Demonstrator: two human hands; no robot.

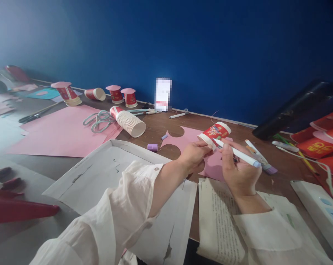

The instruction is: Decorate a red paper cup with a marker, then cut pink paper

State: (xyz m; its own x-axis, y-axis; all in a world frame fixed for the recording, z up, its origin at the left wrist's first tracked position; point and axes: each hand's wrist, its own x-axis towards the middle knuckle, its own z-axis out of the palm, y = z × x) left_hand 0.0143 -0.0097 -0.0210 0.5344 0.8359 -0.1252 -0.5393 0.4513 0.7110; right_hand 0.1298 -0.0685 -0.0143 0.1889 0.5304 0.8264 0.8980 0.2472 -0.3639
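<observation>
two hands (pixel 194 156) (pixel 239 175) seemingly pinch cup (pixel 216 131), marker (pixel 244 156)

A craft corner, though whether in a classroom or an office is hard to tell: a brown counter (pixel 152 124) against a blue wall (pixel 199 48). Beyond the white tray (pixel 96 171) are cut pink paper (pixel 58 129) and paper cups (pixel 130 100) topped with pink discs (pixel 128 91); past its far right corner a felt-tip pen (pixel 245 156) is held at a red paper cup (pixel 217 130); to its right lie printed pages (pixel 214 217) and a power strip (pixel 316 200)
</observation>
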